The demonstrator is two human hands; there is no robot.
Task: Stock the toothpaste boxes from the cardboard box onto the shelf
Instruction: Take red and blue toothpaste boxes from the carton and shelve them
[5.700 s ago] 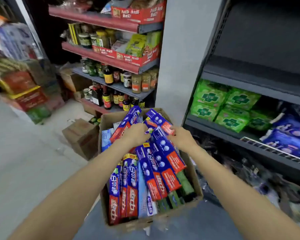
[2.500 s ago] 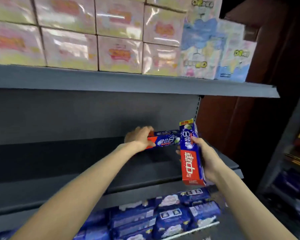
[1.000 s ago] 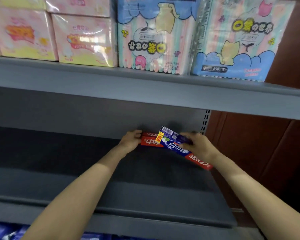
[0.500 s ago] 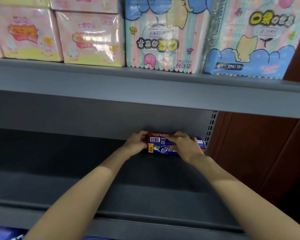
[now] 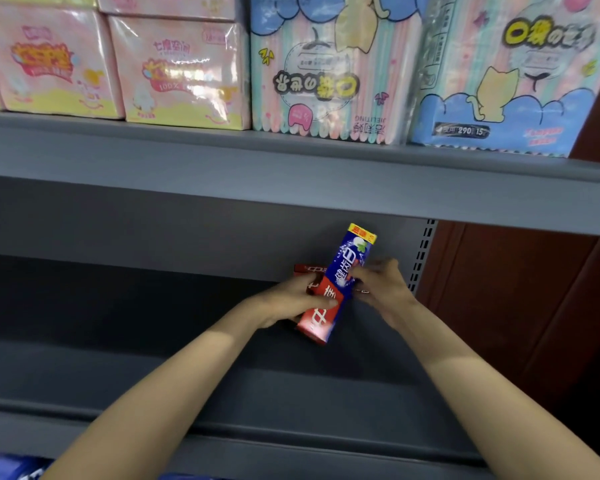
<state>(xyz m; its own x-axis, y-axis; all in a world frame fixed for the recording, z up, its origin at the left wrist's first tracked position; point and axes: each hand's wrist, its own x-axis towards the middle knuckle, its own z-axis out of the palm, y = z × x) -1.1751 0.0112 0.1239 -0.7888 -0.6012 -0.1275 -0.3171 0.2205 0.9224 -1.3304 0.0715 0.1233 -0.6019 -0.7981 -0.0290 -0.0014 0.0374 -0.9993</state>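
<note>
Toothpaste box (image 5: pixel 340 282) held near-upright over the grey shelf (image 5: pixel 153 358) at its back right corner, long axis tilted slightly right, yellow-tabbed blue end up, red end down, left hand (image 5: pixel 288 301) wrapped round the red half, right hand (image 5: pixel 378 285) pinching its edge; another red box (image 5: pixel 309 269) lies flat behind.

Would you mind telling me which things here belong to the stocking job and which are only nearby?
Job:
- upright toothpaste box
- flat toothpaste box behind
- grey shelf
- left hand
- right hand

Nearby:
- pink packs
- blue cat packs
</note>
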